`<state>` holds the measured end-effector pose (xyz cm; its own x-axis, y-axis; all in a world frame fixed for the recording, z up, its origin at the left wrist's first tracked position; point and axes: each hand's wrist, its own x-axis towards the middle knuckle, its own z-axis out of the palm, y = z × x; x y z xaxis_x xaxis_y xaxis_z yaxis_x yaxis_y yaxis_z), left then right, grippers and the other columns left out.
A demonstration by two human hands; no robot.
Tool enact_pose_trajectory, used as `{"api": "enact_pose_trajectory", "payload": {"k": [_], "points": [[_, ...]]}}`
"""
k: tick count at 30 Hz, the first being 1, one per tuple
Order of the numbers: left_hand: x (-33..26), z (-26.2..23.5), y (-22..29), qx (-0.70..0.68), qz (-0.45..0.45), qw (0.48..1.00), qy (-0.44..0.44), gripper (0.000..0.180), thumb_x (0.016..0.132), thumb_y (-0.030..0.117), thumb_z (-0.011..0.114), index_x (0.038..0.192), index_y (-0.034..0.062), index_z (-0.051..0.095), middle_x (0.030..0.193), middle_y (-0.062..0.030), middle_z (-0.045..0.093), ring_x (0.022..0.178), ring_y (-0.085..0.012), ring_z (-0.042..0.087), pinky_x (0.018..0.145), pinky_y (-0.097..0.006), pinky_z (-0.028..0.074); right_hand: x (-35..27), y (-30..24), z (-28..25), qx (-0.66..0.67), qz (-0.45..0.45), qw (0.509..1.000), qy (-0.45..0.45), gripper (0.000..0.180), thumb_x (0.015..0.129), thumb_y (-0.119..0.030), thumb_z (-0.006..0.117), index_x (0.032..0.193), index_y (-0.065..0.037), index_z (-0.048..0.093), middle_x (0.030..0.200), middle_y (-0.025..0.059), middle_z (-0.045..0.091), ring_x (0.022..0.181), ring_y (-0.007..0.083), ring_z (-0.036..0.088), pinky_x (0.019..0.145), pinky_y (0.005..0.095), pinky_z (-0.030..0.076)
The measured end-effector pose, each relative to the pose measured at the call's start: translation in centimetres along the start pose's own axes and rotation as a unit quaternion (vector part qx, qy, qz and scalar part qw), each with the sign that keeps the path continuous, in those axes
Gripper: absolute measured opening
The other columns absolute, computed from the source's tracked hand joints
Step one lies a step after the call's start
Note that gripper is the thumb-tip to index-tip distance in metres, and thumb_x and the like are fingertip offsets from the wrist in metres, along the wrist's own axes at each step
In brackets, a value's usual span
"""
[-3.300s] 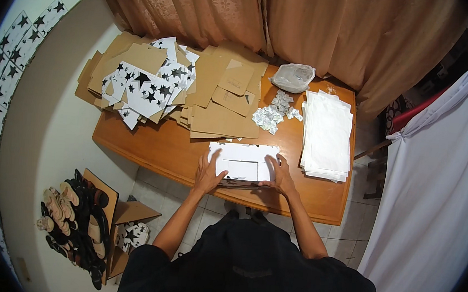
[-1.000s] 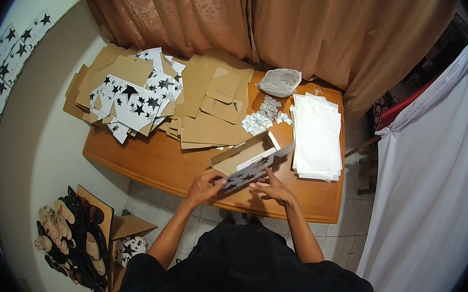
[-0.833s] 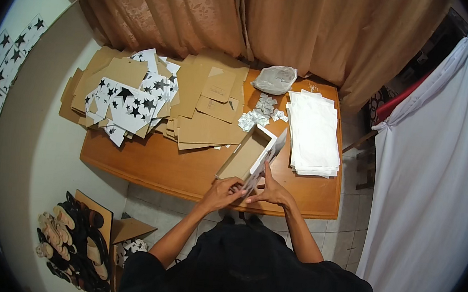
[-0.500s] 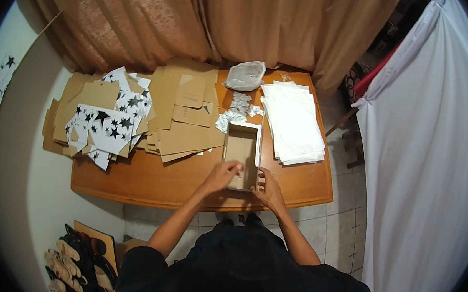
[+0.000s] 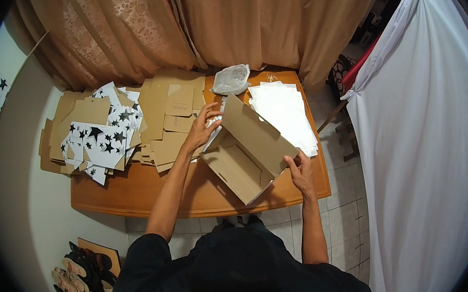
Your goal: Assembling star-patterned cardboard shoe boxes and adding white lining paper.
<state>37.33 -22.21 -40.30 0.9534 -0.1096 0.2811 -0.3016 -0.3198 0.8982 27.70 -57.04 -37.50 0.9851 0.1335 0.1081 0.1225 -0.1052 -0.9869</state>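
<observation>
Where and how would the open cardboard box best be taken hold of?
The box is probably best held by its two short ends, coming from the left and right at once: they face outward, while the raised lid is a thin hinged flap.

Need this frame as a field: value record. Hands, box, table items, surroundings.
left hand: at the box's left side, fingers spread; contact unclear
right hand: gripping the lid's right edge, thumb on its brown inside
box: open, brown interior, set diagonally
lid: raised
table, left: star-print sheets, brown cardboard pieces
table, far edge: translucent plastic bag
table, right: white sheets, stacked, partly hidden by the lid
surroundings: brown curtain, white cloth, shoes bottom left
</observation>
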Motion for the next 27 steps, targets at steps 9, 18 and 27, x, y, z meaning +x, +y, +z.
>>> {"api": "enact_pose_trajectory", "payload": {"k": [9,18,27], "points": [[-7.6,-6.0,-1.6,0.051,-0.081,0.983,0.154,0.039,0.09,0.02,0.075,0.124,0.0039,0.064,0.106,-0.0101,0.069,0.099,-0.0194,0.065,0.084,-0.032,0.053,6.6,0.8,1.6,0.045,0.018,0.989,-0.139,0.023,0.099,-0.014,0.063,0.117,0.001,0.062,0.089,0.0012,0.068,0.08,0.0079,0.061,0.071,0.0254,0.05],[-19.7,-7.3,-7.9,-0.12,-0.246,0.932,0.239,0.01,0.093,0.004,0.068,0.101,-0.0006,0.064,0.087,-0.0024,0.065,0.078,-0.0085,0.06,0.072,-0.023,0.05,10.3,6.8,10.8,-0.028,-0.008,0.989,-0.148,0.025,0.09,-0.004,0.072,0.112,0.003,0.063,0.099,0.0101,0.072,0.089,0.0138,0.067,0.079,0.027,0.054],[-23.4,-4.5,-11.2,-0.028,-0.255,0.918,0.302,0.044,0.093,0.014,0.069,0.129,-0.001,0.048,0.106,-0.0145,0.066,0.098,-0.0217,0.065,0.084,-0.034,0.053,6.0,13.4,11.7,-0.267,-0.036,0.944,-0.191,0.071,0.093,-0.028,0.068,0.151,-0.007,0.033,0.129,0.0325,0.06,0.123,0.0451,0.058,0.103,0.0497,0.047]]}}
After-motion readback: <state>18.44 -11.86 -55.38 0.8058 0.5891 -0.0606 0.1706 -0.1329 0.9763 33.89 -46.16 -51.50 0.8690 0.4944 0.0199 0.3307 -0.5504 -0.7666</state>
